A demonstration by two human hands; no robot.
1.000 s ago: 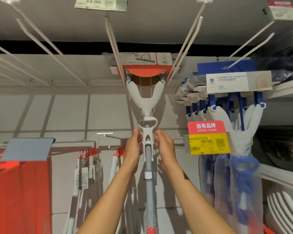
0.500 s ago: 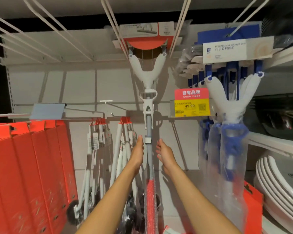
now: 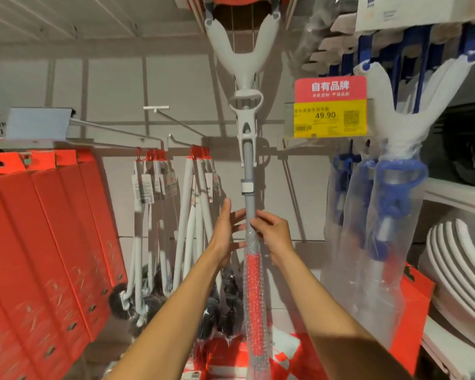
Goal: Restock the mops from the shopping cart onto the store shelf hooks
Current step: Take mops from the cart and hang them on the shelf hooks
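— Mop [image 3: 248, 171] hangs head-up from the top of the shelf, its grey pole running straight down the middle. Where are the hands?

— Both on the pole, just above the red grip in bubble wrap [image 3: 254, 292]. The right hand [image 3: 274, 233] pinches the pole with curled fingers. The left hand [image 3: 225, 233] has its fingers spread and straight, touching the pole's left side.

— What's around it?

— A yellow price tag [image 3: 330, 120] reading 49.90 just right, blue mops in clear bags [image 3: 390, 193] beyond, red boxes [image 3: 47, 229] left, white brushes [image 3: 159, 215] between.
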